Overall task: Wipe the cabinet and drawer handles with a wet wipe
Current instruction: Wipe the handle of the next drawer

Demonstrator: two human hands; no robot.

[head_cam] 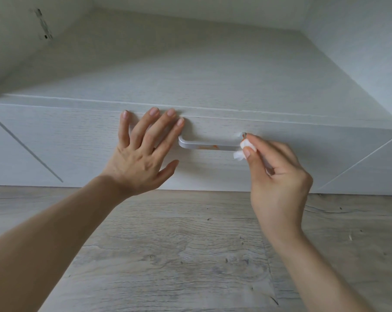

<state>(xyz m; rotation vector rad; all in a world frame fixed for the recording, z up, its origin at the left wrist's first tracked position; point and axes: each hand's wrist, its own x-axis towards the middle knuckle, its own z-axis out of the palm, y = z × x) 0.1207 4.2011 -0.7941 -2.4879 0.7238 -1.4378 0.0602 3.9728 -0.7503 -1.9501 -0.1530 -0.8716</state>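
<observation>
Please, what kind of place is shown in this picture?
Probably a room in a home, at a low white cabinet: its drawer front carries a metal bar handle with orange smears, and grey wood-look flooring lies below. Which room, I cannot tell.

drawer front point(77, 140) shows a matt white finish with fine wood grain, and the cabinet top point(190, 70) at twelve o'clock has the same grain. the handle point(213, 146) is silver metal, satin and smooth, with an orange smear. at its three o'clock end the wet wipe point(239, 155) looks soft, white and crumpled. at six o'clock, the floor point(179, 244) is matt grey wood with knots.
</observation>
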